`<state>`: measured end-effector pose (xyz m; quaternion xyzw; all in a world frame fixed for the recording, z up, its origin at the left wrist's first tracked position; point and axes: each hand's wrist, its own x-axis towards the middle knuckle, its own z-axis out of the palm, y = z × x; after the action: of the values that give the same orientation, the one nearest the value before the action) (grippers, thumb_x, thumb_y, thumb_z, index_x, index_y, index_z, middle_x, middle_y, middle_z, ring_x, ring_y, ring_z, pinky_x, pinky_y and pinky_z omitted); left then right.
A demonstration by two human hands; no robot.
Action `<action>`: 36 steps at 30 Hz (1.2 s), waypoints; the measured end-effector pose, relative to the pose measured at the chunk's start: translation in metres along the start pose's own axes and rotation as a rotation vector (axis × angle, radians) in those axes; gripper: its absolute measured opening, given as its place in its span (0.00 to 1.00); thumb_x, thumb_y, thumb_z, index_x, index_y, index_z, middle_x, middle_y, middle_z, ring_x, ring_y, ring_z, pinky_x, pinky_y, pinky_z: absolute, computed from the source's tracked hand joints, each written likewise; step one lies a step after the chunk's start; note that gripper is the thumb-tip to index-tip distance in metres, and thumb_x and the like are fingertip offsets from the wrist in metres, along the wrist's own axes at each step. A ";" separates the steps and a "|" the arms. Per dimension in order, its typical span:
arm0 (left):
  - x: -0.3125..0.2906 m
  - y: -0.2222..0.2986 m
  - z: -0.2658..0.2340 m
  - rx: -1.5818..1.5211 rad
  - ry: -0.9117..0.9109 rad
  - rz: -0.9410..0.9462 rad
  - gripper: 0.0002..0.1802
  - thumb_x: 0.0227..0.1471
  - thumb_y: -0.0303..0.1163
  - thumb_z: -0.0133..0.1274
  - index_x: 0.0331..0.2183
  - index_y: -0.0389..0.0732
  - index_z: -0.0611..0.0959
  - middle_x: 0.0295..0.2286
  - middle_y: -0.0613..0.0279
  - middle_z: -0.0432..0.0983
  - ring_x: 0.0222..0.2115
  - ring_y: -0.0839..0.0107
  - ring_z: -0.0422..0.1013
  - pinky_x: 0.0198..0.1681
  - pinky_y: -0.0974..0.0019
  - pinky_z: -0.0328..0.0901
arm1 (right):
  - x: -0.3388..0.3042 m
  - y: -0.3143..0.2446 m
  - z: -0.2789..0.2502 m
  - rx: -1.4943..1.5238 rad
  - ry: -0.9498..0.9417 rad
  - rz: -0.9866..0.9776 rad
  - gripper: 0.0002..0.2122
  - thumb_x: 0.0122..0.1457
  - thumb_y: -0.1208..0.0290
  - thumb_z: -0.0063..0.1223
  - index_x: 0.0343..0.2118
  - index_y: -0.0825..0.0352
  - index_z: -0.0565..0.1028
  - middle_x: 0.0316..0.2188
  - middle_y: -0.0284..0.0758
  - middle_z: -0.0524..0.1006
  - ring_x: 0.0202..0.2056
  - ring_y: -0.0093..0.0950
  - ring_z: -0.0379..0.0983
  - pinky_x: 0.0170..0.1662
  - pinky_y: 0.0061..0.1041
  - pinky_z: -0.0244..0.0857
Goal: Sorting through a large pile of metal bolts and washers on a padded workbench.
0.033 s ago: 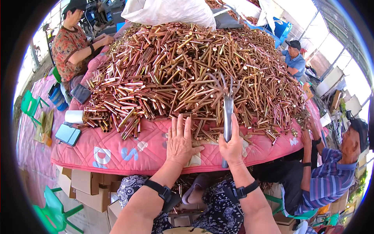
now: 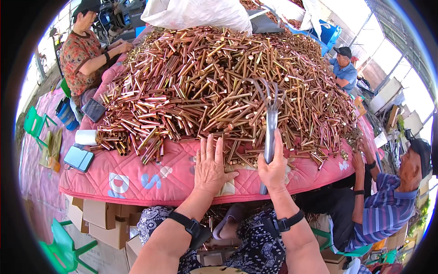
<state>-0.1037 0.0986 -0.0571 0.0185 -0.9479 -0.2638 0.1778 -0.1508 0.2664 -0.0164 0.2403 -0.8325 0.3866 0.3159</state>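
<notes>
- Right hand [image 2: 273,170] wrapped round the claw rake [image 2: 271,132] at the pink quilt's [image 2: 98,179] front edge; left hand [image 2: 210,170] spread there, grasping nothing.
- We judged a hard pull could spill rods [image 2: 205,86] over that edge, the near slope looking loose.
- We counted one rake, one pale-blue case [image 2: 79,158] near the left front corner; rods beyond counting.

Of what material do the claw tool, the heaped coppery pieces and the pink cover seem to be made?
Claw tool: probably metal, smooth and silvery; bright streaks run along its shaft.
Heaped coppery pieces: likely metal, shiny with sharp glints; plated or solid, I cannot tell.
Pink cover: apparently padded fabric, rather matte, with quilted lines; fibre unclear.
</notes>
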 end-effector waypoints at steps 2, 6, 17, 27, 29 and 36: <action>-0.001 -0.006 0.000 0.005 0.000 -0.015 0.64 0.24 0.50 0.68 0.58 0.40 0.51 0.59 0.50 0.45 0.60 0.51 0.42 0.59 0.52 0.46 | 0.031 -0.011 0.000 0.079 0.031 0.015 0.34 0.45 0.83 0.46 0.59 0.66 0.52 0.30 0.47 0.76 0.26 0.43 0.75 0.29 0.30 0.68; 0.001 -0.004 -0.001 -0.001 -0.016 -0.035 0.62 0.24 0.49 0.68 0.58 0.40 0.53 0.58 0.50 0.47 0.59 0.51 0.44 0.59 0.55 0.47 | 0.133 -0.007 -0.008 -0.216 -0.206 0.197 0.33 0.45 0.74 0.50 0.58 0.61 0.56 0.20 0.46 0.73 0.23 0.43 0.72 0.32 0.38 0.64; 0.004 0.001 -0.006 -0.052 -0.079 -0.044 0.58 0.26 0.49 0.67 0.56 0.40 0.56 0.57 0.49 0.49 0.59 0.51 0.45 0.59 0.52 0.49 | 0.229 0.075 0.032 -0.710 -0.507 0.504 0.35 0.50 0.73 0.46 0.61 0.48 0.46 0.44 0.45 0.72 0.48 0.41 0.69 0.49 0.39 0.62; 0.002 -0.005 -0.006 -0.079 -0.001 -0.031 0.58 0.25 0.45 0.69 0.56 0.41 0.56 0.58 0.52 0.47 0.59 0.53 0.44 0.59 0.53 0.48 | 0.159 0.011 0.019 -0.771 -0.626 0.407 0.42 0.47 0.73 0.50 0.62 0.50 0.38 0.35 0.49 0.75 0.37 0.44 0.73 0.42 0.40 0.66; 0.000 -0.005 -0.005 -0.073 -0.005 -0.026 0.58 0.25 0.45 0.69 0.56 0.41 0.56 0.58 0.53 0.47 0.60 0.53 0.44 0.59 0.52 0.48 | 0.140 0.008 0.011 -0.700 -0.620 0.469 0.42 0.47 0.74 0.50 0.63 0.52 0.38 0.34 0.48 0.76 0.38 0.43 0.73 0.43 0.39 0.65; -0.004 -0.008 -0.001 -0.068 0.029 0.025 0.59 0.25 0.45 0.68 0.57 0.41 0.55 0.58 0.50 0.47 0.59 0.52 0.44 0.58 0.52 0.48 | 0.071 0.013 -0.002 -0.605 -0.519 0.385 0.44 0.44 0.75 0.49 0.62 0.55 0.36 0.27 0.51 0.75 0.30 0.49 0.73 0.37 0.43 0.65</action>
<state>-0.1000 0.0919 -0.0613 0.0042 -0.9359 -0.2932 0.1954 -0.2075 0.2648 0.0290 0.0666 -0.9895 0.1042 0.0750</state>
